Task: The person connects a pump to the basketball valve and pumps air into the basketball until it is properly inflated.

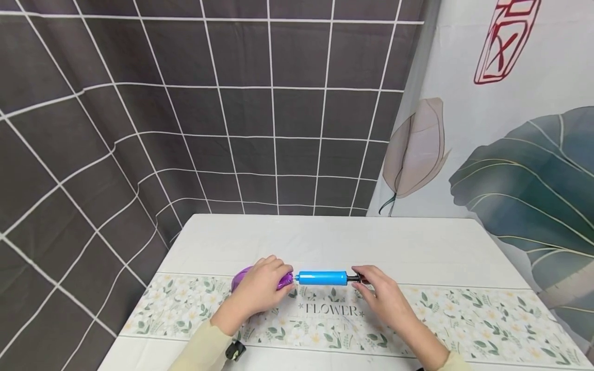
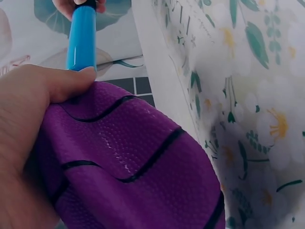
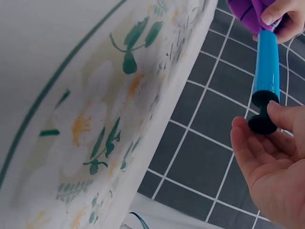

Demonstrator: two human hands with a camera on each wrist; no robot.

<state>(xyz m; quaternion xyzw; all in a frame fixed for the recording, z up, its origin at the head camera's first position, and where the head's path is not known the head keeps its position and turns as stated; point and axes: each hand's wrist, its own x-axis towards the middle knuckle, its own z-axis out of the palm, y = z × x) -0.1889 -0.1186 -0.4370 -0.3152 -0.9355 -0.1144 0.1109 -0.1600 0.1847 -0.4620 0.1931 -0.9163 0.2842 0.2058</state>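
A purple, partly deflated ball (image 1: 238, 280) with black seam lines lies under my left hand (image 1: 261, 288). In the left wrist view the ball (image 2: 138, 148) is creased and sunken, and the thumb presses beside the pump's end. A blue hand pump (image 1: 322, 278) runs level from the ball to the right, its thin metal tip at the ball's surface; how deep the tip goes cannot be told. My right hand (image 1: 387, 299) holds the pump's black handle (image 3: 262, 125) between thumb and fingers. Only a short stretch of black rod shows outside the barrel.
Beneath the hands is a white table (image 1: 334, 237) with a flowered strip (image 1: 199, 304) and the printed word FLOWER. A dark grid-patterned curtain (image 1: 297, 118) hangs behind and to the left. Fabric with large printed leaves (image 1: 533, 175) hangs at the right.
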